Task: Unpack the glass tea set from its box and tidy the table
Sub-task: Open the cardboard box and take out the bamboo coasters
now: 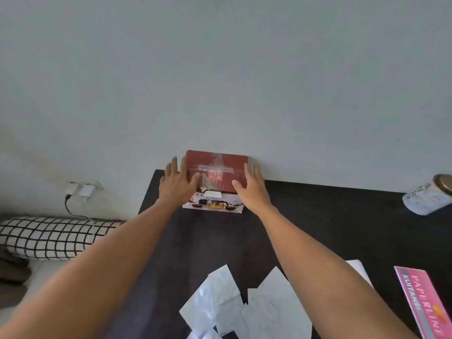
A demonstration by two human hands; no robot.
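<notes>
A red tea set box [216,173], taped across its top and with a picture of a teapot and cups on its white front, stands at the far edge of the dark table [318,216] against the wall. My left hand [177,183] lies flat against the box's left side, thumb resting on the top. My right hand [252,185] presses the right side in the same way. Both arms stretch forward across the table. The box is closed, so its contents are hidden.
Several white paper sheets [234,304] lie at the near table edge. A pink Paperline pack [425,304] sits at the near right. A jar with a gold lid [430,196] lies at the far right. A checked pillow [49,237] and wall chargers [82,190] are left of the table.
</notes>
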